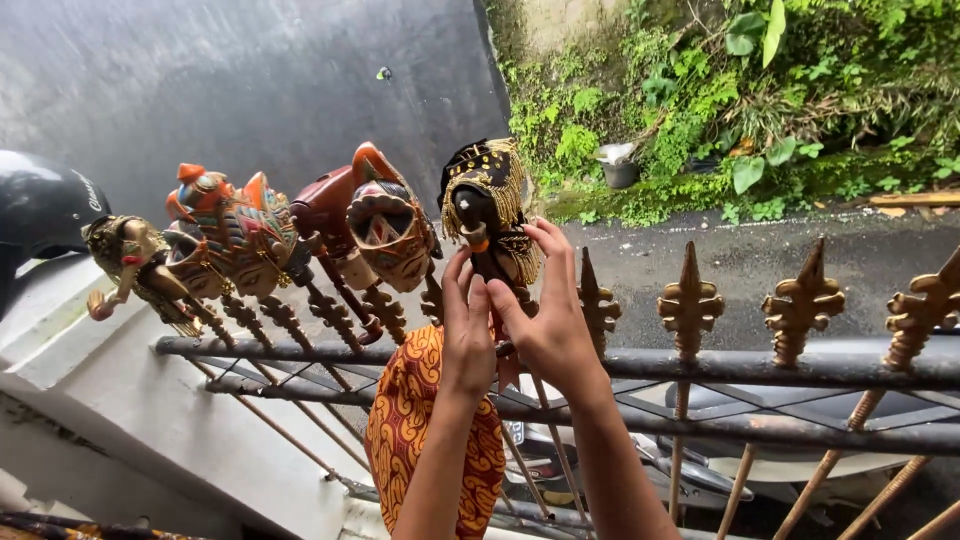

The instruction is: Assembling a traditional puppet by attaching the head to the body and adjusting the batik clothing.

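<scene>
**Both hands on dark-headed rod puppet at spiked iron fence**

Head view. Left hand (468, 335) and right hand (550, 320), nearest the camera, reach up together; each grip is closed around the neck of the dark-headed puppet (485, 205) with gold headdress, just above the fence rail (780, 365). Orange batik cloth (405, 430) hangs from it below the rail. Left of it along the rail: carved mask-faced puppet (390, 230), red-and-blue painted puppet (235, 235), small gold figure (130, 255). Motorbike (640, 465) stands beyond the fence.

Risk, judged: a loosened grip could drop the puppet beyond the rail; the spikes could snag the cloth.
</scene>
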